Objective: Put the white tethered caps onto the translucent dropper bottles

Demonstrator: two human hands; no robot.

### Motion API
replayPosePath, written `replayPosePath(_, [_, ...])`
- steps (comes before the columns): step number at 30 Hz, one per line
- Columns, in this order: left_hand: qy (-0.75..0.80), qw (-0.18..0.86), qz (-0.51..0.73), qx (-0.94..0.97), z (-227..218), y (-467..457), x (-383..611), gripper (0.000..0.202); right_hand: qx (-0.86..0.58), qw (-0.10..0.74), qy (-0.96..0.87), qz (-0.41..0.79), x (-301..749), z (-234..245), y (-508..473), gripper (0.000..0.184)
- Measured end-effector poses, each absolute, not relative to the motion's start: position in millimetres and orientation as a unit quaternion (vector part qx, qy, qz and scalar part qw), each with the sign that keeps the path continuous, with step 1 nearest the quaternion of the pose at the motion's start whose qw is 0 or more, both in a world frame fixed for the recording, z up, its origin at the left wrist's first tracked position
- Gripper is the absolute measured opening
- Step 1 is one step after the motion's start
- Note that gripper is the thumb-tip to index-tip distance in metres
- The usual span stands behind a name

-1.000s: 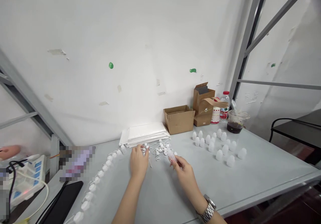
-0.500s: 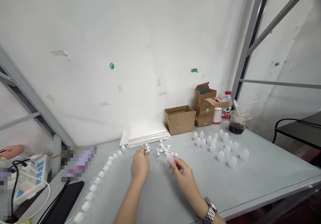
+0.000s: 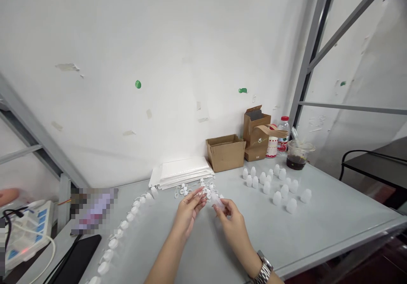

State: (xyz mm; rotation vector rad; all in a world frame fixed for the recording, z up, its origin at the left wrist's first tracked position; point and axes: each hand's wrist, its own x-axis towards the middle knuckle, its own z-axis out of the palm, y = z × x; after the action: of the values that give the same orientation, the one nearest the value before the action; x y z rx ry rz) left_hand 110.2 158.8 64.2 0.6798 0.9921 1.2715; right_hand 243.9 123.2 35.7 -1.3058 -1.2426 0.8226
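Over a grey worktop [image 3: 206, 250], the right hand [image 3: 231, 216] pinches a translucent bottle [image 3: 216, 201] beside loose white caps [image 3: 208, 186], which a low sweep could scatter; whether the left hand [image 3: 187, 213], fingers curled, grips anything is unclear.

The head camera looks down across the table [image 3: 210, 250].

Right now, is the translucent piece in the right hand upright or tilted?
Tilted: the translucent piece slants in the right hand's fingers, its upper end leaning left, toward the small white parts.
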Motion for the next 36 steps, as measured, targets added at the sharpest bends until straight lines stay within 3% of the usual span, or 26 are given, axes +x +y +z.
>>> replayPosePath(5, [0.440,0.667,0.543,0.259,58,157,117,0.017,-0.551,0.547,-0.529,0.343,242,35,124,0.023])
replayPosePath(11, [0.428,0.692,0.523,0.255,57,154,117,0.035,-0.548,0.523,-0.565,0.327,240,32,124,0.014])
replayPosePath(19, [0.407,0.723,0.489,0.269,57,154,116,0.021,-0.560,0.497,-0.630,0.206,240,26,124,0.003])
replayPosePath(30, [0.484,0.646,0.499,0.317,55,157,112,0.030,-0.525,0.480,-0.702,0.011,239,19,121,0.013])
replayPosePath(36, [0.495,0.623,0.497,0.346,59,157,112,0.033,-0.514,0.478,-0.713,-0.023,238,20,120,0.017])
